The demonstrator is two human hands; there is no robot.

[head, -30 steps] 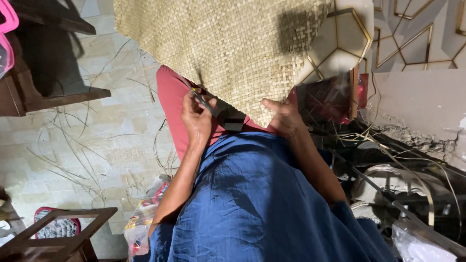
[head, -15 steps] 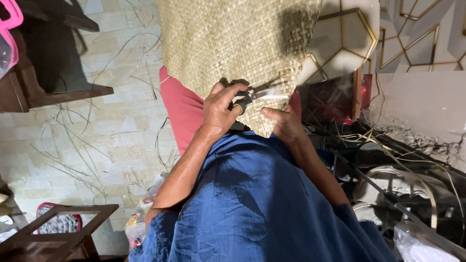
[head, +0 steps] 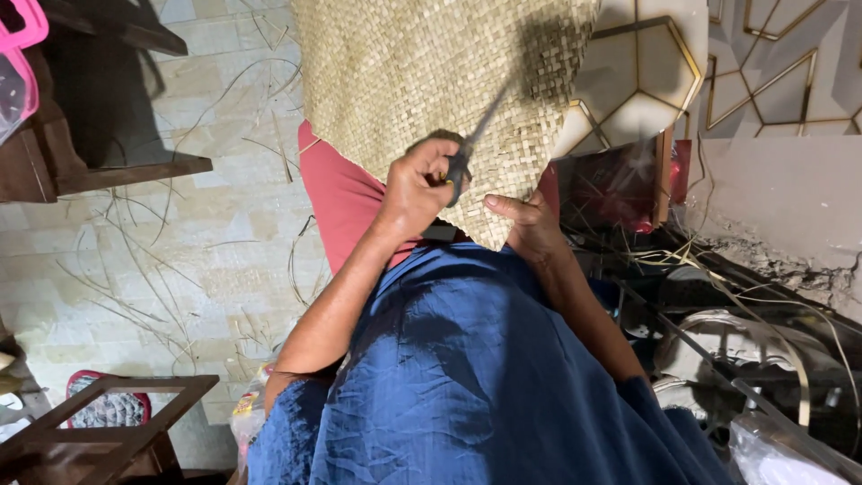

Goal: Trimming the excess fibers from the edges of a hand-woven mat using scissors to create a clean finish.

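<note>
A large tan woven straw mat point(head: 422, 81) lies over my lap and hangs away from me. My left hand point(head: 420, 187) is closed around the dark handles of a pair of scissors point(head: 473, 139), held over the mat's near edge, with the blades pointing up and to the right. My right hand point(head: 530, 224) rests at the mat's near corner, thumb stretched toward the scissors and fingers under the weave. I wear a blue garment point(head: 485, 377) and pink trousers point(head: 337, 198).
Loose straw strands point(head: 153, 269) are scattered over the tiled floor at left. A wooden stool point(head: 99, 431) stands at the bottom left and dark wooden furniture point(head: 81, 135) with a pink basket point(head: 22, 36) at the top left. A dark red box point(head: 620, 184) and metal clutter point(head: 745, 359) crowd the right.
My left hand has moved right from the mat's left edge to its near edge with the scissors, whose blades now point up. The mat has shifted right. My right hand stays at the corner.
</note>
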